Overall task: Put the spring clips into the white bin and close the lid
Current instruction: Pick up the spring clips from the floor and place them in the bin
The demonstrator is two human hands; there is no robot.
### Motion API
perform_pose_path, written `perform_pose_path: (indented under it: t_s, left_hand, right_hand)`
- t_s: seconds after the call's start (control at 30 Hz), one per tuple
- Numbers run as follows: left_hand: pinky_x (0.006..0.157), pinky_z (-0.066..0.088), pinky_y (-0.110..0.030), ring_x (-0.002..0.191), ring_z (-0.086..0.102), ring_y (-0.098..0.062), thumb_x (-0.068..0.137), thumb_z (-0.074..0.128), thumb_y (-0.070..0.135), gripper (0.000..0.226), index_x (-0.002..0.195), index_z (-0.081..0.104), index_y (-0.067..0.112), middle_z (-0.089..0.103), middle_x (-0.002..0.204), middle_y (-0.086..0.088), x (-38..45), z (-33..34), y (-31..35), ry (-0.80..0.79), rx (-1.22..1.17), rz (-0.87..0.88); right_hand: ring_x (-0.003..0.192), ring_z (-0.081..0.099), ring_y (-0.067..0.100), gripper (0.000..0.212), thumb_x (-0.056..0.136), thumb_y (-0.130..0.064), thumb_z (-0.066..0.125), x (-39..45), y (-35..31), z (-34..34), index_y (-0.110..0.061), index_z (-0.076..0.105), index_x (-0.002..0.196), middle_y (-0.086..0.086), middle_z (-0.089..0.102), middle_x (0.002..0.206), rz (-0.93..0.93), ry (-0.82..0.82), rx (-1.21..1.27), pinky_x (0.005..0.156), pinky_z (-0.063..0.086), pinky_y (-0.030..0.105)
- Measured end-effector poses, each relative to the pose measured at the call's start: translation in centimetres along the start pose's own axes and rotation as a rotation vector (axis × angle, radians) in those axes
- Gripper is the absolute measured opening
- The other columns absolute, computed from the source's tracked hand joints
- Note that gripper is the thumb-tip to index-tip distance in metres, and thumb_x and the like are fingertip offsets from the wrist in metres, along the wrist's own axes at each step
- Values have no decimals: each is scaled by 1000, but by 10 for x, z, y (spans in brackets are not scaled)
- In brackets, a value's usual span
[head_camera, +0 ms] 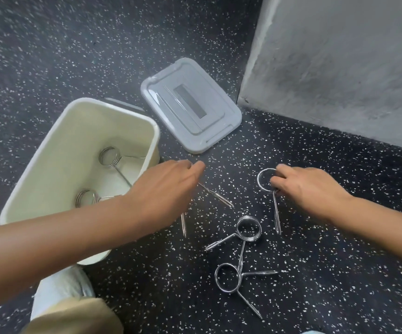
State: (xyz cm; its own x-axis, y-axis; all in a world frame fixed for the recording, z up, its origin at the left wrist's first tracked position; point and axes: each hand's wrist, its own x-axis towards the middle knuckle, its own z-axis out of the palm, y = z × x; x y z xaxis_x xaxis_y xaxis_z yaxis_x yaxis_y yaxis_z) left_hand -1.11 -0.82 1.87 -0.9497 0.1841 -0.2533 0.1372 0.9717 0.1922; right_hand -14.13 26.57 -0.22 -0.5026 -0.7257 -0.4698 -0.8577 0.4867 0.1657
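The white bin (50, 150) stands open at the left, with two metal spring clips inside: one (109, 156) near its far end, another (86, 198) half hidden by my forearm. The grey lid (190, 104) lies flat on the floor behind it. My left hand (163, 189) is closed over a spring clip whose two legs (216, 196) stick out below the palm. My right hand (308, 186) grips the ring of another spring clip (263, 177), its leg hanging down. Two loose spring clips lie on the floor, one (248, 229) ahead and one (227, 277) nearer me.
The floor (315, 273) is dark rubber with white speckles. A grey concrete wall (339, 68) rises at the right, close behind the lid. My knee and shoe (67, 292) are at the bottom left, beside the bin.
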Motion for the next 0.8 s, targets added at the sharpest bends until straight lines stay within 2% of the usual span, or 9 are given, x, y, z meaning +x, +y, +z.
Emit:
perform_pose_path:
  t_s: [0.1, 0.23, 0.3, 0.37, 0.43, 0.53, 0.6, 0.7, 0.8]
  left_hand:
    - [53, 31, -36, 67, 45, -23, 87, 46, 0, 22, 93, 35, 18, 48, 80, -2, -15, -21, -3, 58, -16, -26]
    - [50, 26, -34, 71, 48, -25, 91, 42, 3, 15, 90, 35, 16, 47, 80, -2, -36, -45, -5, 102, -41, -60]
    - [48, 29, -34, 70, 48, -25, 91, 44, 4, 17, 88, 33, 17, 42, 76, 1, -48, -52, -7, 119, -61, -67]
    - [53, 40, -40, 68, 46, -27, 90, 45, 6, 14, 90, 36, 16, 39, 74, 2, -61, -57, -14, 128, -93, -85]
    - [57, 45, -46, 65, 47, -28, 90, 47, 8, 11, 91, 40, 16, 46, 77, 0, -73, -62, -25, 148, -108, -128]
    - [56, 48, -47, 62, 48, -28, 91, 47, 8, 10, 90, 41, 17, 51, 78, -1, -88, -68, -45, 178, -69, -195]
    - [57, 50, -49, 63, 51, -30, 92, 47, 7, 9, 92, 43, 16, 53, 79, -3, -97, -68, -62, 184, -67, -264]
    - [63, 52, -51, 68, 55, -31, 92, 47, 5, 10, 95, 46, 14, 57, 83, -6, -109, -61, -91, 178, -89, -357]
    - [64, 53, -50, 73, 55, -33, 92, 47, 3, 12, 100, 48, 13, 58, 87, -7, -116, -46, -115, 125, -85, -427]
  right_hand:
    - [62, 43, 16, 11, 95, -17, 60, 12, -9, -18, -26, 59, 101, -6, 40, 87, -51, 93, 20, 48, 32, 30]
    - [51, 33, 15, 18, 84, -14, 76, 29, -21, -46, -21, 61, 90, -2, 50, 82, -108, 158, 23, 44, 13, 25]
    - [50, 34, 16, 18, 84, -16, 77, 34, -29, -62, -19, 60, 89, 0, 51, 81, -138, 198, 41, 43, 15, 23]
    - [52, 36, 17, 11, 88, -18, 71, 40, -37, -78, -19, 61, 93, 0, 51, 83, -158, 271, 64, 43, 24, 26]
    - [54, 37, 19, 6, 90, -19, 64, 46, -45, -94, -17, 62, 96, 1, 52, 86, -175, 343, 86, 45, 26, 28]
    - [55, 44, 23, 11, 94, -24, 62, 60, -58, -115, -16, 62, 101, 3, 54, 90, -187, 383, 80, 44, 27, 29]
    - [54, 42, 23, 11, 93, -22, 65, 71, -68, -126, -16, 62, 102, 3, 54, 92, -186, 385, 82, 44, 24, 29]
    - [53, 42, 25, 20, 87, -8, 67, 84, -84, -139, -18, 61, 104, 4, 55, 96, -164, 388, 103, 44, 20, 27]
    - [50, 38, 23, 16, 89, -17, 55, 94, -100, -155, -14, 65, 102, 6, 58, 95, -198, 402, 158, 43, 14, 22]
